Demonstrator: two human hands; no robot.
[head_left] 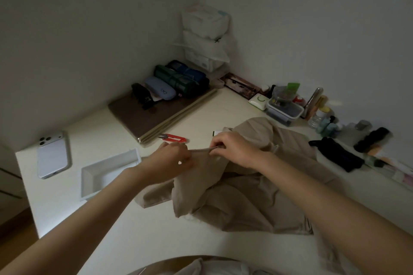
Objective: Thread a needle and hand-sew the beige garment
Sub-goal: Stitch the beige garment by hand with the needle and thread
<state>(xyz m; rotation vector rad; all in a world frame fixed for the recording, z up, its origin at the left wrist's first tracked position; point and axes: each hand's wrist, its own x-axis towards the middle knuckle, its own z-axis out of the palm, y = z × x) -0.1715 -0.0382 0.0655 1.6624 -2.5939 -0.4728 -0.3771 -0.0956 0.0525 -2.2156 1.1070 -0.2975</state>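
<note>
Pinching a fold of the beige garment (245, 190) taut between left hand (172, 161) and right hand (234, 150), just nearer than the red snips (173, 138) — both gripping cloth. Needle not discernible. Risk, likely: uneven tugging slackening the fold, puckering stitches.

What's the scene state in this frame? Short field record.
garment: beige garment bunched on the table
left hand: left hand pinches a stretched fold of it
right hand: right hand pinches the same fold
needle: too small to tell
tools: red snips beyond the hands, untouched
other: phone and white tray to the left
</note>
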